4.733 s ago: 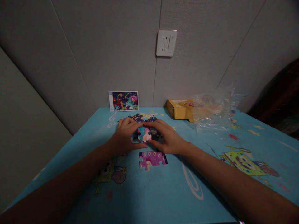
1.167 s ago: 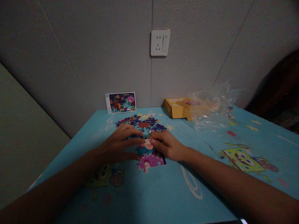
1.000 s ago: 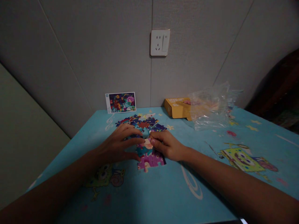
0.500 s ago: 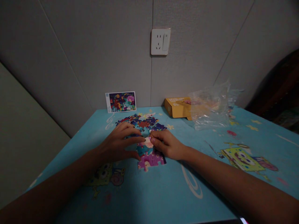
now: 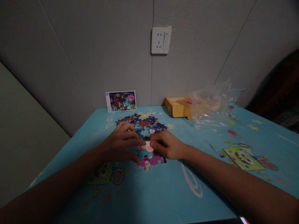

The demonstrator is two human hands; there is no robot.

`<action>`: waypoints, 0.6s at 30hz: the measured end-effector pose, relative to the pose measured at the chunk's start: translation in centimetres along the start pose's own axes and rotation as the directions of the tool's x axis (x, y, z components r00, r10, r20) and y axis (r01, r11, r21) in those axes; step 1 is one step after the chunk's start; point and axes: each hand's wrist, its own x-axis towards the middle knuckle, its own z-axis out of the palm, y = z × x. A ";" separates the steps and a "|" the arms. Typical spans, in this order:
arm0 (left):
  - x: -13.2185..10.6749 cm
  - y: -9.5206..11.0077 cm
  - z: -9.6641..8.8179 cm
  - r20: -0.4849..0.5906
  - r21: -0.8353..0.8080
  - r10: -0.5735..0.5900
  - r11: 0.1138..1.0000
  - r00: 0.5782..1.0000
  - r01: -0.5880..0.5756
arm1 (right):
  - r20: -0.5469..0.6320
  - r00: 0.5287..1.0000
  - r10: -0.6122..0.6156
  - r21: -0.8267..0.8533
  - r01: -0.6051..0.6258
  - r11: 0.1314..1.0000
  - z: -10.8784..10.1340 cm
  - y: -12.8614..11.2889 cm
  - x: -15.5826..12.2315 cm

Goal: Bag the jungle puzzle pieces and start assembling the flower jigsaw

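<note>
A small joined section of jigsaw puzzle (image 5: 154, 160), purple and teal, lies flat in the middle of the table. At its upper edge my right hand (image 5: 168, 145) pinches a pale pink puzzle piece (image 5: 148, 146) between thumb and forefinger; part of the piece is hidden by the fingers. My left hand (image 5: 121, 142) reaches in from the left with fingers apart, its fingertips at the section's left side. Just beyond both hands lies a pile of loose puzzle pieces (image 5: 143, 123), mostly dark blue, red and teal, partly covered by my left hand.
A picture card (image 5: 121, 101) of a sea scene leans against the wall at the back. Right of it sit a yellow box (image 5: 178, 107) and a crumpled clear plastic bag (image 5: 210, 109). The blue tablecloth (image 5: 163, 196) has cartoon prints. A socket (image 5: 161, 40) is on the wall.
The pinched piece and my right fingertips have come slightly lower, toward the joined section. A white-and-teal piece beyond them is now less covered. My left hand has barely shifted.
</note>
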 end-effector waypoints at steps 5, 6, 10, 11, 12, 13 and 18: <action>0.0 0.1 -0.1 0.001 0.019 -0.005 1.000 1.000 0.005 | 0.006 1.000 0.016 0.000 -0.016 1.000 -0.1 -0.3 0.0; 0.0 0.1 -0.1 0.003 0.020 -0.009 1.000 1.000 0.009 | 0.007 1.000 0.020 0.001 -0.020 1.000 -0.1 -0.3 0.0; -0.1 0.0 -0.1 0.011 0.026 -0.032 0.999 0.999 0.031 | -0.012 0.999 0.032 0.020 -0.032 0.999 -0.1 -0.3 0.0; -0.1 0.0 -0.1 0.011 0.025 -0.032 0.999 0.999 0.032 | -0.016 0.999 0.036 0.026 -0.036 0.999 0.0 -0.3 0.0; -0.1 0.0 -0.1 0.013 0.023 -0.029 0.999 0.999 0.029 | -0.020 0.999 0.041 0.033 -0.041 0.999 0.0 -0.3 0.0; 0.0 0.0 -0.1 0.018 0.019 -0.026 0.999 0.999 0.026 | -0.024 0.999 0.047 0.041 -0.046 0.998 0.0 -0.3 0.0; 0.1 0.2 -0.1 0.048 -0.006 -0.021 1.000 0.999 0.021 | -0.045 0.997 0.064 0.079 -0.061 0.995 0.4 -0.1 0.2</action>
